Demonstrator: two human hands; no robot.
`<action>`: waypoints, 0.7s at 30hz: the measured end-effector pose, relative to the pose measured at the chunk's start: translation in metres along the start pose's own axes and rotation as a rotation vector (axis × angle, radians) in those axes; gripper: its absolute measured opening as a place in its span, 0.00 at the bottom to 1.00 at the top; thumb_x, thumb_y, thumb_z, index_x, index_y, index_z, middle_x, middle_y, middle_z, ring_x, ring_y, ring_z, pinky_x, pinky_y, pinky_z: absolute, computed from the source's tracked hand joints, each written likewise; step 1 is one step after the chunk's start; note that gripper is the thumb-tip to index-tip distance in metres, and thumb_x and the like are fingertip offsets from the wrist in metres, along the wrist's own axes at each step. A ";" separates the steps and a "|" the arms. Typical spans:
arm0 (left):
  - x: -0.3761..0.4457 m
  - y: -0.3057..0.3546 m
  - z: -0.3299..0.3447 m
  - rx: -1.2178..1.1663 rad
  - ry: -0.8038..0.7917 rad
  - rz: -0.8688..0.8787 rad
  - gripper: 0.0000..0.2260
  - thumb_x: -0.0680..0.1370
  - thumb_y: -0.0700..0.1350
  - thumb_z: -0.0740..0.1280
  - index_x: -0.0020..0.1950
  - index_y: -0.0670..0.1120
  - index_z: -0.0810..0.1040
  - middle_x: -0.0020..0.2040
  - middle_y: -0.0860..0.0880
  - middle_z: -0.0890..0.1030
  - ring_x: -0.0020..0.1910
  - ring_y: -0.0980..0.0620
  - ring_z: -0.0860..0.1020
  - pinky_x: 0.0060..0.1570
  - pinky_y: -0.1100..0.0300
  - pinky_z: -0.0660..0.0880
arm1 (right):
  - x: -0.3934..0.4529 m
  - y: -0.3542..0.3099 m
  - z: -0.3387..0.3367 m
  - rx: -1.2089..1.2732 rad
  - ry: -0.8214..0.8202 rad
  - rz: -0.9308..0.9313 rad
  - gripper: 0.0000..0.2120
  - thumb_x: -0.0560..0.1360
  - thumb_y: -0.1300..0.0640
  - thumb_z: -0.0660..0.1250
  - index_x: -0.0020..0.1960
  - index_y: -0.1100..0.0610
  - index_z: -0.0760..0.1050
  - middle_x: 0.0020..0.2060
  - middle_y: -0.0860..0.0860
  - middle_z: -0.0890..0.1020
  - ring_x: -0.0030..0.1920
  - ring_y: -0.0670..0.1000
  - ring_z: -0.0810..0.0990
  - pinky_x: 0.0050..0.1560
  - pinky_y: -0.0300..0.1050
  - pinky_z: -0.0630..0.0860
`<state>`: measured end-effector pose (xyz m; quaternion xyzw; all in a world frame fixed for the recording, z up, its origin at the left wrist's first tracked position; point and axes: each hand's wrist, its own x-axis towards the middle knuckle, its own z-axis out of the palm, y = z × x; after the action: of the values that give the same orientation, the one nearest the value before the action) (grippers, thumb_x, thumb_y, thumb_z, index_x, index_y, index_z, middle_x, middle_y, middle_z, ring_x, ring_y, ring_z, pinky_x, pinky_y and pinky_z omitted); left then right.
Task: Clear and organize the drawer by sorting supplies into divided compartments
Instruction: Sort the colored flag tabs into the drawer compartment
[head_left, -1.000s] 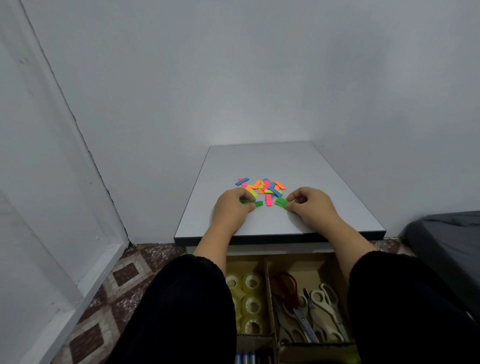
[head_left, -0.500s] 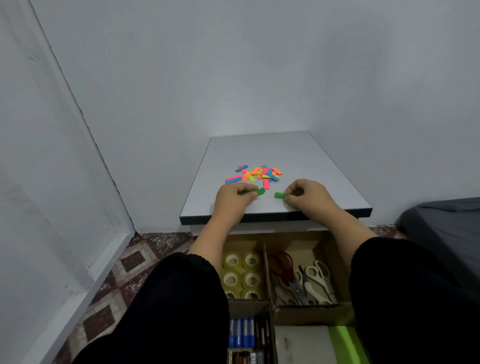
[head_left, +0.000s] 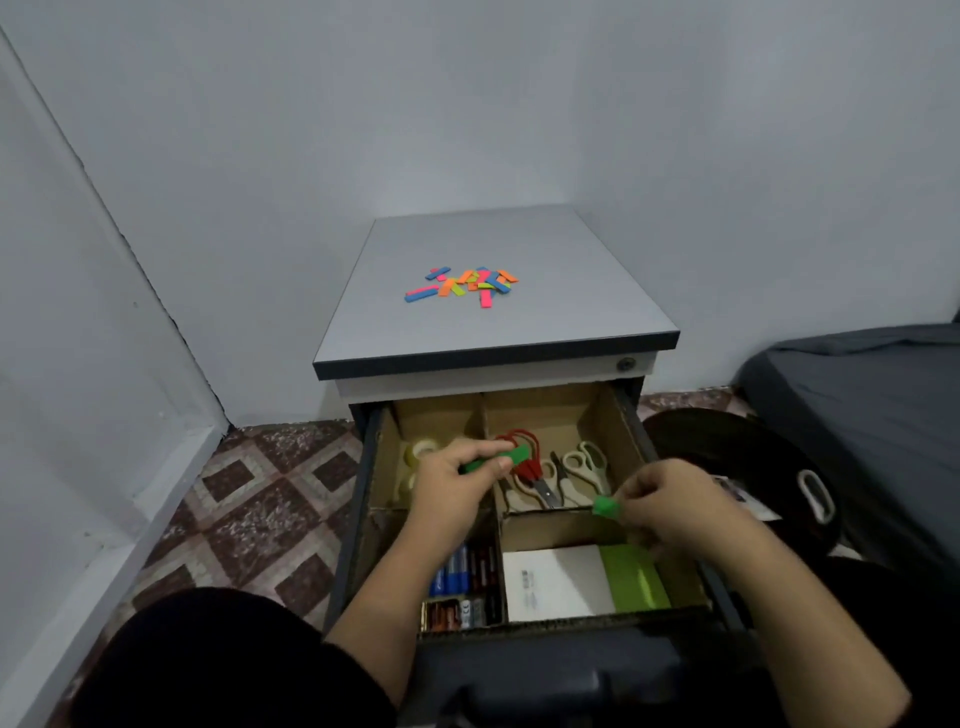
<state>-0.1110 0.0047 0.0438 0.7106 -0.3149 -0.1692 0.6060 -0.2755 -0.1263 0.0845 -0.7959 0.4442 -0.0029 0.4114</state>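
— Where is there room to reach in?

— The open cardboard-divided drawer (head_left: 618, 415) is open from above. Its far-right compartment is crowded with a tangle of red- and cream-handled scissors (head_left: 550, 475); the far-left one holds clear tape rolls (head_left: 422, 451) at its near part, bare cardboard behind.

— And the near side?

— Upright blue and black batteries (head_left: 460, 577) fill the near-left compartment. A white and green notepad stack (head_left: 582, 582) covers the near-right floor.

— The grey tabletop (head_left: 509, 332)?

— Bare all round the small heap of coloured paper strips (head_left: 462, 285).
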 end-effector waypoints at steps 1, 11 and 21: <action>-0.002 -0.002 0.001 -0.013 0.014 -0.014 0.10 0.73 0.35 0.71 0.49 0.48 0.83 0.47 0.54 0.83 0.45 0.65 0.79 0.49 0.72 0.75 | -0.001 0.008 0.010 -0.057 0.002 0.059 0.04 0.76 0.60 0.66 0.46 0.58 0.79 0.40 0.55 0.84 0.40 0.54 0.83 0.37 0.46 0.81; -0.004 -0.002 0.003 -0.030 0.004 -0.036 0.09 0.74 0.38 0.71 0.50 0.50 0.83 0.48 0.55 0.83 0.46 0.65 0.80 0.52 0.66 0.77 | 0.008 0.027 0.053 -0.542 0.038 0.120 0.12 0.77 0.61 0.60 0.59 0.61 0.75 0.57 0.56 0.79 0.58 0.57 0.78 0.55 0.47 0.75; -0.003 -0.002 0.003 -0.066 0.002 -0.056 0.08 0.74 0.39 0.71 0.49 0.52 0.83 0.48 0.55 0.83 0.47 0.63 0.80 0.51 0.66 0.77 | 0.007 0.027 0.049 -0.602 0.055 0.112 0.09 0.77 0.60 0.61 0.54 0.58 0.77 0.51 0.55 0.79 0.54 0.57 0.79 0.49 0.45 0.74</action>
<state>-0.1150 0.0045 0.0405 0.6989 -0.2885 -0.1956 0.6245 -0.2720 -0.1060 0.0317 -0.8560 0.4791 0.1301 0.1445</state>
